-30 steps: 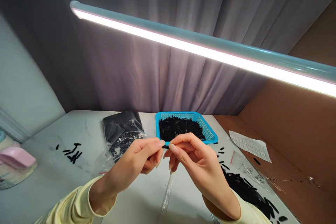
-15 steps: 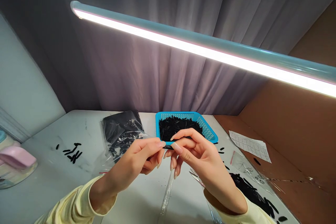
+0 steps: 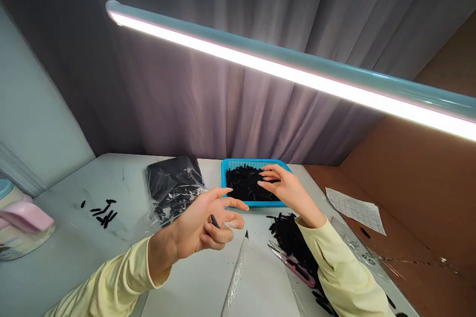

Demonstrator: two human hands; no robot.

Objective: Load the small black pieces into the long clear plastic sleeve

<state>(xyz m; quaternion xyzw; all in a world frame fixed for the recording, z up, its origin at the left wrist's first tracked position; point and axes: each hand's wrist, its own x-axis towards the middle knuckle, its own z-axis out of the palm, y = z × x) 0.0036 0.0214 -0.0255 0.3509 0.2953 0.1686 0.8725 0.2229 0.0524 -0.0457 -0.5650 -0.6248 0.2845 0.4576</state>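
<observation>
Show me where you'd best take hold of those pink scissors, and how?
Probably by the pink handle, from above on the near side: the scissors lie with their pointed blades aimed away and left, leaving the rounded handle nearer. Black pieces crowd the far side.

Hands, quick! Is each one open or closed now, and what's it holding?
Left hand: partly closed, curled fingers holding a small black piece.
Right hand: open at the blue basket; no held piece visible.
</observation>
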